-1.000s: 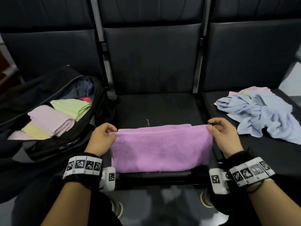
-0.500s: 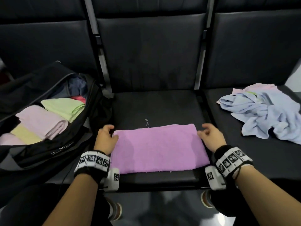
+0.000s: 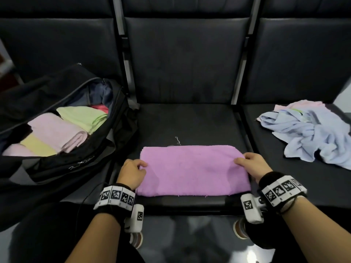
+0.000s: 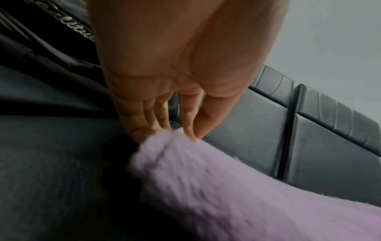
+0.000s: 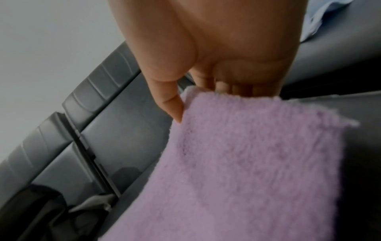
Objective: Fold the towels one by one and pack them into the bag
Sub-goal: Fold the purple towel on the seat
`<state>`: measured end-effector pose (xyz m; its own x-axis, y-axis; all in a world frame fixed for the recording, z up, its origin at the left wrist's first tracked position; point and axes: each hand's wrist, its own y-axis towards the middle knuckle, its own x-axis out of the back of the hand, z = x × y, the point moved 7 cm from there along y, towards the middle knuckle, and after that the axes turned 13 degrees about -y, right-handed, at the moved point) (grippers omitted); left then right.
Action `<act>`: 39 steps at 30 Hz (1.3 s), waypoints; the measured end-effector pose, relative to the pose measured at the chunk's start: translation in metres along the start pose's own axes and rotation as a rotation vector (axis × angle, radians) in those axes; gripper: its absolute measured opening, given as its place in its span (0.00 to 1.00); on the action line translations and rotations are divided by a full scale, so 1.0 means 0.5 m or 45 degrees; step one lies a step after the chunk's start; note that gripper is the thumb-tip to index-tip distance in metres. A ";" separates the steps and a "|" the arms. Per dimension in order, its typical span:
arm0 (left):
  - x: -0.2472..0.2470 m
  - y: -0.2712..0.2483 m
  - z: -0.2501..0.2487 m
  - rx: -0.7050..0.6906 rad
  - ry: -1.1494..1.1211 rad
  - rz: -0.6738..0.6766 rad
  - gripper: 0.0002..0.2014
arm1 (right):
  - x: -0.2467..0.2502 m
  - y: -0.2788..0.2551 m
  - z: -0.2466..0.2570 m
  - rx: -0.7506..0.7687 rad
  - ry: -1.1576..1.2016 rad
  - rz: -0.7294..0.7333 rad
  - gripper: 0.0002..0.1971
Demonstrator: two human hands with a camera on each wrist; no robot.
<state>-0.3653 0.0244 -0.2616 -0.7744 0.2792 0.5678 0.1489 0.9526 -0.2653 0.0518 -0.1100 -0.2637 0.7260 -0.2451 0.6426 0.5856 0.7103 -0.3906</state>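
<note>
- Purple towel (image 3: pixel 193 170) first, since both our hands are on it: our left hand (image 3: pixel 132 172) pinches the left edge between thumb (image 4: pixel 203 124) and fingers (the left wrist view shows the fingertips closed on the pile), and our right hand (image 3: pixel 251 166) has its thumb on top of the right edge with the fingers tucked behind it, so we read both as clamped on cloth, not spread flat.
- What has changed: a second ago we held the far edge lifted at both corners; half a second ago the hands had let go beside a flat rectangle; now they have come back in, further down the short sides.
- Our judgement: the lengthwise fold is done and this new grip sets up the next fold.
- Where it lies: flat on the middle seat (image 3: pixel 190 120), near its front edge, with a loose thread (image 3: pixel 177 140) just beyond its far edge.
- Further out: the black bag (image 3: pixel 62 164) stands open on the left seat with folded towels (image 3: pixel 57 132) already packed inside.
- On the right seat a crumpled pale blue towel (image 3: pixel 311 135) with a pink one (image 3: pixel 298 106) beneath waits unfolded, so the job is not near done.
</note>
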 end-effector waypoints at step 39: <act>-0.079 -0.063 -0.088 -0.168 -0.397 0.101 0.23 | -0.207 -0.197 0.208 0.432 0.187 0.413 0.17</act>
<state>-0.3124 -0.0112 -0.2413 -0.9049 0.3218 0.2785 0.2784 0.9426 -0.1845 -0.1186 -0.0859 -0.2230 0.9090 -0.0483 0.4141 0.1877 0.9344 -0.3028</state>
